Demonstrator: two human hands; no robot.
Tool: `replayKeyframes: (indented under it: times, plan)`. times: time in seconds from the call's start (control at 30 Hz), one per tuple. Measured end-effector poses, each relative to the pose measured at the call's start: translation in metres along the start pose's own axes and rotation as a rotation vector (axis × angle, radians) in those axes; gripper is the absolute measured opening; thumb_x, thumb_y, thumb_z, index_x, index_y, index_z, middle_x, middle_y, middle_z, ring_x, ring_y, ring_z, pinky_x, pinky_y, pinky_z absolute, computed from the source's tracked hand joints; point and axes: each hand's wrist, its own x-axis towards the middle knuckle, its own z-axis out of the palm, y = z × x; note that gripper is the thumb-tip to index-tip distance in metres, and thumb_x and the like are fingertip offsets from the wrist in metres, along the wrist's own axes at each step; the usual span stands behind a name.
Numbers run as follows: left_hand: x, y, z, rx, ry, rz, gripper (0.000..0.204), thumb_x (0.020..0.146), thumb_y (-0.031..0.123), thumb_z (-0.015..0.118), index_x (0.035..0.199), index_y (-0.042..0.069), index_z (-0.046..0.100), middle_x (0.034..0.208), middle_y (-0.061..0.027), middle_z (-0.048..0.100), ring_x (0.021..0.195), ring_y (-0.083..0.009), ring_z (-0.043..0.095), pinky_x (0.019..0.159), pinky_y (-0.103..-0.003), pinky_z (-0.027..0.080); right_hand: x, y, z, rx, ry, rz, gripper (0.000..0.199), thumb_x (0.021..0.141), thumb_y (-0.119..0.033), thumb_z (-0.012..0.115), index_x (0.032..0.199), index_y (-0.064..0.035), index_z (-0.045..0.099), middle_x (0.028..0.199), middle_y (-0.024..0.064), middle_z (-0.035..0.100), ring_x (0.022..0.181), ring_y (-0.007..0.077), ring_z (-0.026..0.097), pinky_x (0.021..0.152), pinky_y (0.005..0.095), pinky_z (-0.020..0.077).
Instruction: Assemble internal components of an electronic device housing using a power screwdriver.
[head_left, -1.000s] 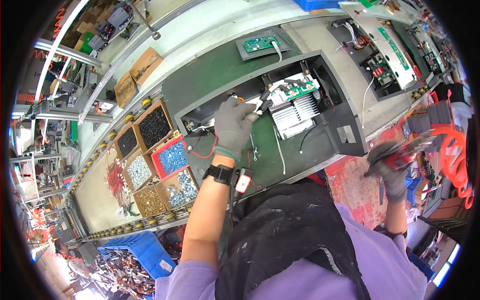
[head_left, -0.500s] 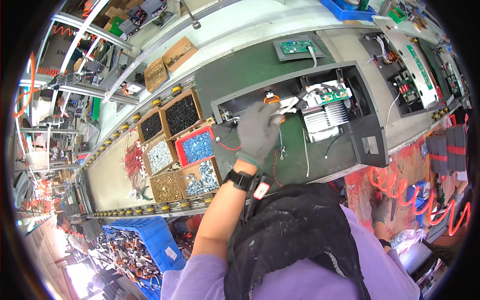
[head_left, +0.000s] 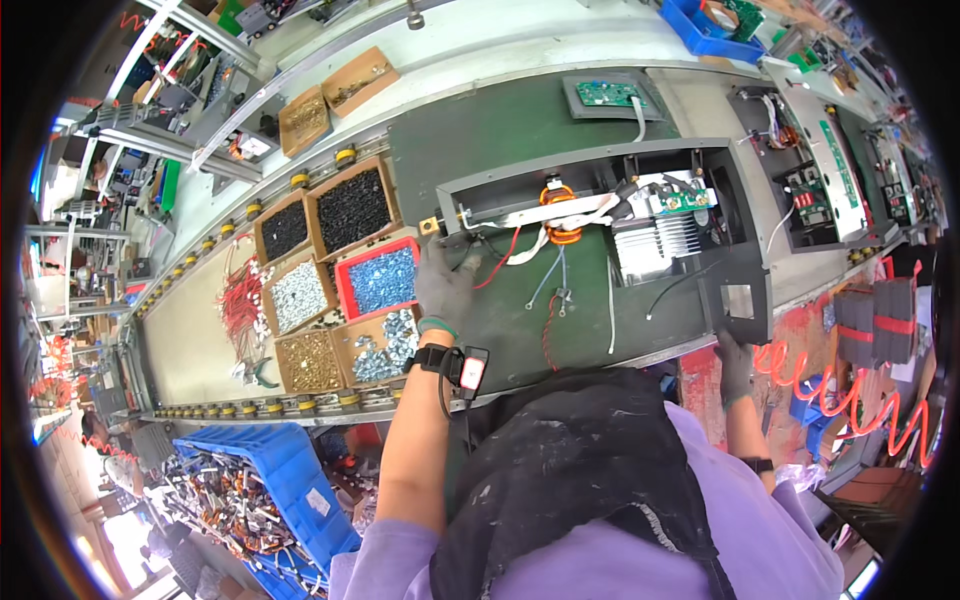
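A dark grey metal case [head_left: 600, 165] lies open on the green mat. Inside sit a finned silver heatsink [head_left: 655, 245], a green circuit board [head_left: 685, 200] and an orange-wound coil [head_left: 563, 215] with white leads and ring terminals. My left hand [head_left: 445, 285], in a grey glove, is at the case's left end, thumb and fingers around its lower corner beside a black and a red wire. Some fingertips are hidden there. My right hand [head_left: 735, 370], also gloved, holds the lower right corner of the case, its fingers partly hidden by the edge.
Trays of black screws [head_left: 352, 220], blue parts [head_left: 383, 280], silver parts [head_left: 298, 297] and brass parts [head_left: 310, 362] stand left. Red wires [head_left: 242, 305] lie beyond. A blue crate [head_left: 285, 470] is below the bench. Another open case [head_left: 800, 170] and a coiled red hose [head_left: 840, 400] are at right.
My left hand has let go of the white leads by the coil and moved left to the case's end. My right hand has risen from below the bench to the case's right corner.
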Motion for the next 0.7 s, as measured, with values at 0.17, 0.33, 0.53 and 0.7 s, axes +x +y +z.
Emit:
replayKeyframes:
  times: [0.17, 0.33, 0.53, 0.7]
  plan:
    - [0.023, 0.010, 0.009, 0.137, -0.097, -0.137, 0.027, 0.077, 0.035, 0.070, 0.095, 0.016, 0.074, 0.103, -0.0129, 0.064, 0.101, -0.0302, 0.059, 0.086, -0.037, 0.047, 0.030, 0.010, 0.002, 0.087, 0.032, -0.235, 0.037, 0.085, -0.011, 0.057, 0.120, 0.0006, 0.057, 0.115, 0.0112, 0.059, 0.100, 0.0170, 0.056, 0.086, 0.0309, 0.0466]
    - [0.023, 0.034, -0.004, 0.125, -0.030, -0.125, 0.028, 0.076, 0.032, 0.069, 0.095, 0.012, 0.072, 0.090, -0.0101, 0.069, 0.086, -0.0279, 0.065, 0.078, -0.036, 0.050, 0.017, -0.033, -0.003, -0.030, -0.005, -0.334, 0.029, 0.079, 0.000, 0.051, 0.107, 0.0016, 0.060, 0.109, 0.0097, 0.063, 0.094, 0.0176, 0.058, 0.086, 0.0297, 0.0465]
    - [0.064, 0.035, -0.032, 0.036, -0.109, -0.139, 0.042, 0.077, 0.029, 0.068, 0.112, 0.006, 0.061, 0.104, -0.0151, 0.067, 0.097, -0.0298, 0.064, 0.082, -0.038, 0.049, -0.035, -0.209, -0.022, 0.059, -0.231, -0.387, 0.017, 0.079, -0.009, 0.055, 0.093, 0.0001, 0.057, 0.084, 0.0065, 0.062, 0.080, 0.0132, 0.058, 0.070, 0.0254, 0.0471]
    - [0.057, 0.025, -0.043, -0.154, -0.038, 0.053, 0.057, 0.078, 0.024, 0.067, 0.128, 0.005, 0.051, 0.120, -0.0179, 0.060, 0.107, -0.0312, 0.060, 0.093, -0.037, 0.045, -0.048, -0.262, 0.015, 0.254, -0.320, 0.020, 0.039, 0.092, -0.037, 0.054, 0.098, 0.0011, 0.059, 0.079, 0.0105, 0.064, 0.064, 0.0170, 0.062, 0.061, 0.0294, 0.0513]
